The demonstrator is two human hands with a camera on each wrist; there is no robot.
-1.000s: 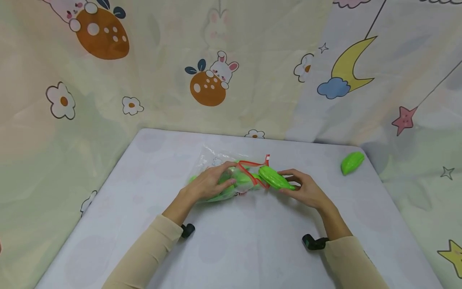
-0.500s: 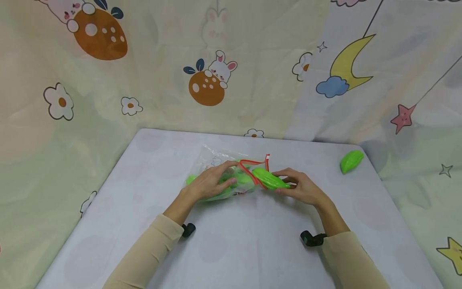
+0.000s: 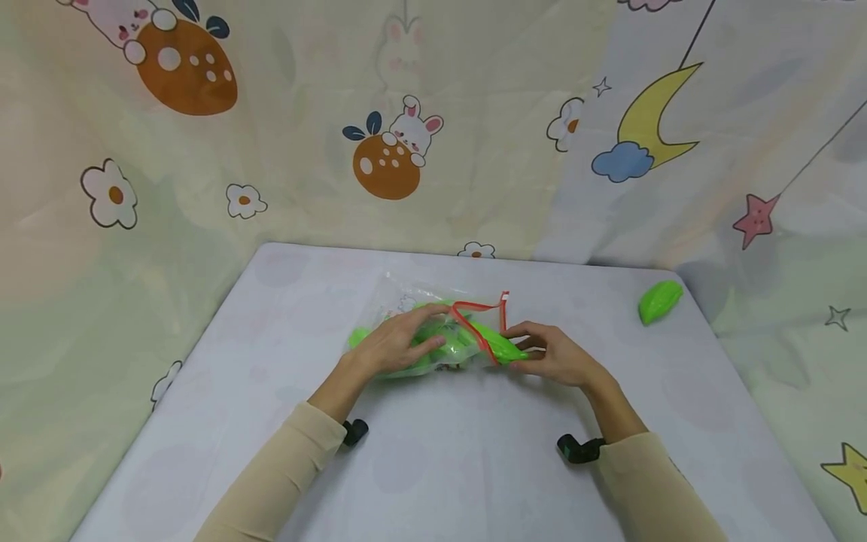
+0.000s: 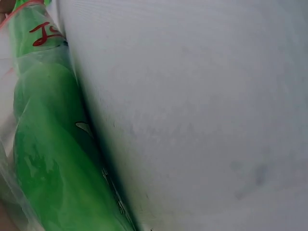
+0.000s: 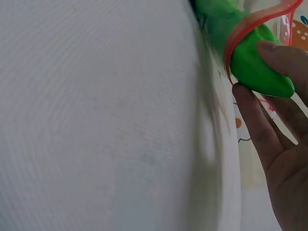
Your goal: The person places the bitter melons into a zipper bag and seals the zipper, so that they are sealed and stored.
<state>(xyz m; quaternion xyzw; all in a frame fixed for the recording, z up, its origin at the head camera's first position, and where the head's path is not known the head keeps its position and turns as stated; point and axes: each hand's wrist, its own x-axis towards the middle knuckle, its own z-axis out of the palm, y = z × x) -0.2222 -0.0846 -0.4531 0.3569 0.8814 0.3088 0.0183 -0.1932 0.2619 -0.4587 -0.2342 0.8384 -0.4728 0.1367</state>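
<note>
A clear plastic bag [image 3: 406, 290] lies at the middle of the table, its red-edged mouth facing right, with several green pieces inside. My left hand [image 3: 393, 342] holds the bag from above, index fingertip by the red rim and thumb apart on the plastic. My right hand [image 3: 558, 354] pinches the pointed end of a glossy green toy fruit [image 3: 503, 348], whose other end is inside the mouth. In the right wrist view, thumb and fingers hold its tip [image 5: 262, 72] beside the red rim [image 5: 236, 36]. The left wrist view shows green pieces [image 4: 53, 144] through the plastic.
Another green toy fruit [image 3: 660, 302] lies near the table's far right corner. The white-covered table [image 3: 447, 467] ends at a patterned cloth backdrop [image 3: 488, 150] behind it. A black wrist camera [image 3: 581, 449] hangs at the right cuff, another [image 3: 355, 432] at the left.
My right hand has moved left, and the green toy fruit it holds has gone from in front of the bag's mouth to partly inside it. The left hand has stayed on the bag.
</note>
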